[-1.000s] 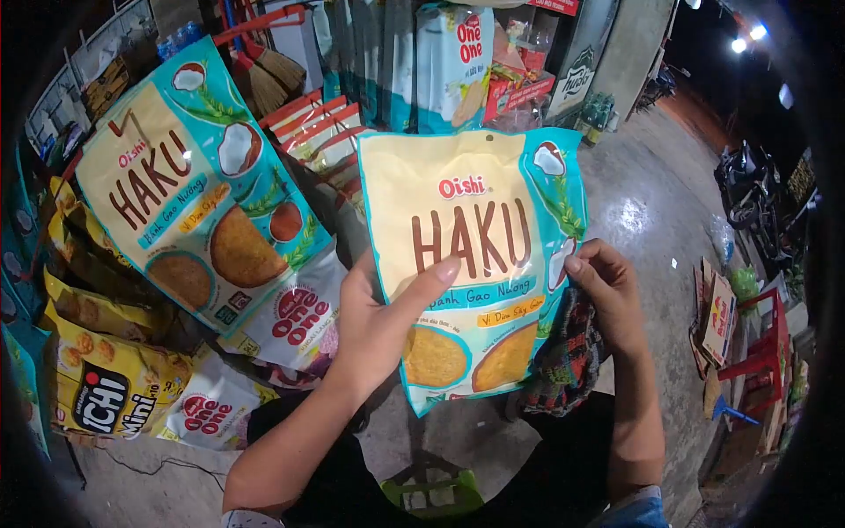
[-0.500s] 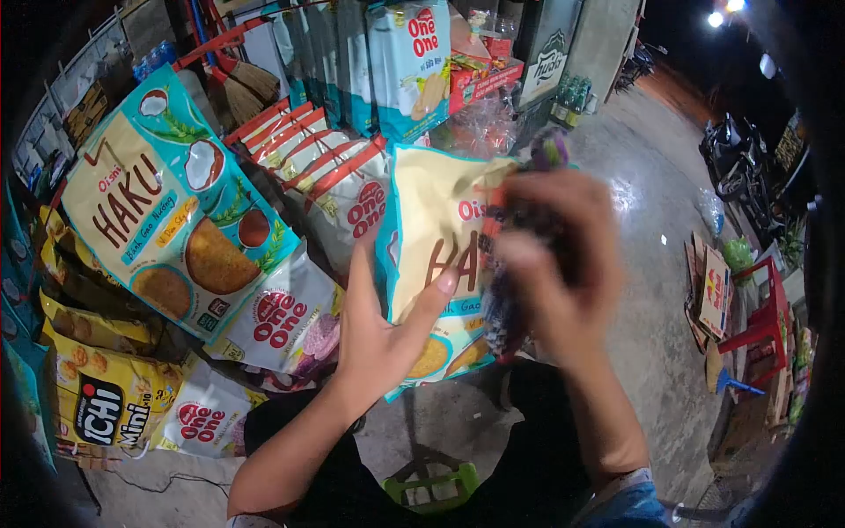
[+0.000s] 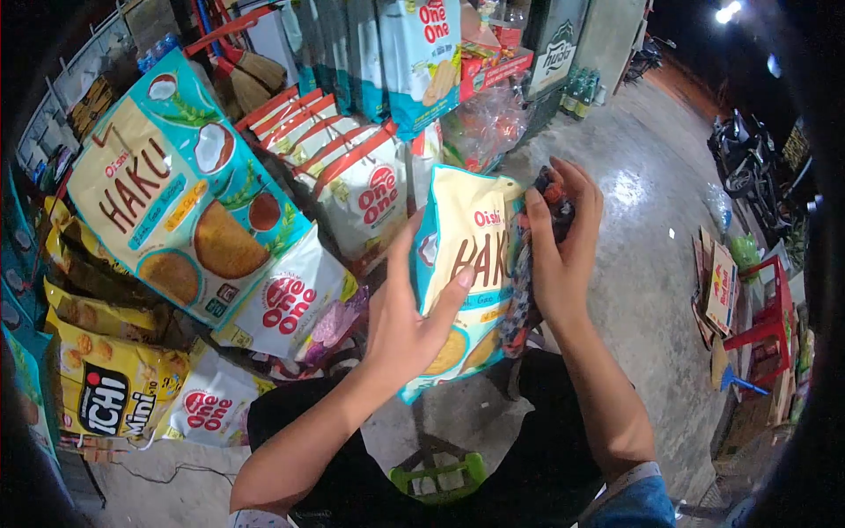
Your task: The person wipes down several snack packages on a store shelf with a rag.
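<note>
A cream and teal Oishi Haku rice cracker bag (image 3: 471, 224) is held upright before me, slightly tilted. My left hand (image 3: 407, 321) grips its left side, thumb across the front and the other fingers behind. My right hand (image 3: 565, 255) is closed on a dark patterned cloth (image 3: 519, 304) that lies against the bag's right edge. Part of the cloth is bunched above the fingers, and it covers the end of the printed name. A larger-looking Haku bag (image 3: 176, 189) leans on the display to the left.
White One One bags (image 3: 378, 198) stand in a row behind the held bag. Yellow Ichi Mini bags (image 3: 114, 378) are at lower left. A green plastic stool (image 3: 440, 480) is below me. On the right are a red chair (image 3: 761, 326) and a parked motorbike (image 3: 739, 167).
The held bag has shifted slightly right and down. My right hand, blurred before, has moved from in front of the bag to its right edge with the cloth, uncovering more of the lettering.
</note>
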Demonstrator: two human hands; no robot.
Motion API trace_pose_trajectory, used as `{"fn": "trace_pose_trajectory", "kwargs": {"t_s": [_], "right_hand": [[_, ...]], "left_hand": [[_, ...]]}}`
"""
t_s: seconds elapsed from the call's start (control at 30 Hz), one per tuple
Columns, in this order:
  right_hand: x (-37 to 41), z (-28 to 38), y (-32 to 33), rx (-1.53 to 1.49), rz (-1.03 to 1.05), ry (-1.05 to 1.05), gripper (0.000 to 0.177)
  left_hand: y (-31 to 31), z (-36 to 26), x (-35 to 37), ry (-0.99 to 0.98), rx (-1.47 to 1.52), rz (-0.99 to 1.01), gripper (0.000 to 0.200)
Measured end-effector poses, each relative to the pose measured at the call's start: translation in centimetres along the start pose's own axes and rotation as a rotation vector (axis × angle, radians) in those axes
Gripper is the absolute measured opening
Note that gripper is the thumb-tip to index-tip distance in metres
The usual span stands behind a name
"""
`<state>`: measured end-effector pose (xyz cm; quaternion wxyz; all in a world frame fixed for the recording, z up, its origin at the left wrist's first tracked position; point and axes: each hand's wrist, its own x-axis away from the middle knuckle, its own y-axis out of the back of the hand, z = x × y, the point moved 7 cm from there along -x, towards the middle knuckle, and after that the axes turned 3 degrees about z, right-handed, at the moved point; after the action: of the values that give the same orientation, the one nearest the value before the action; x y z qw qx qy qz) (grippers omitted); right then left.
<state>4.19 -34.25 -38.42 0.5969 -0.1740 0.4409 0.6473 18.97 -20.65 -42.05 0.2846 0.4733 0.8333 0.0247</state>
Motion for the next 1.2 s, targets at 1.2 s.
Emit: {"fn": "trace_pose_trajectory", "kwargs": {"t_s": [1.2], "right_hand": [[14.0, 19.4, -7.5, -0.534, 0.895, -0.171, 0.04]], "left_hand": [[12.7, -4.0, 19.6, 0.188, -0.429, -0.112, 0.056]]}}
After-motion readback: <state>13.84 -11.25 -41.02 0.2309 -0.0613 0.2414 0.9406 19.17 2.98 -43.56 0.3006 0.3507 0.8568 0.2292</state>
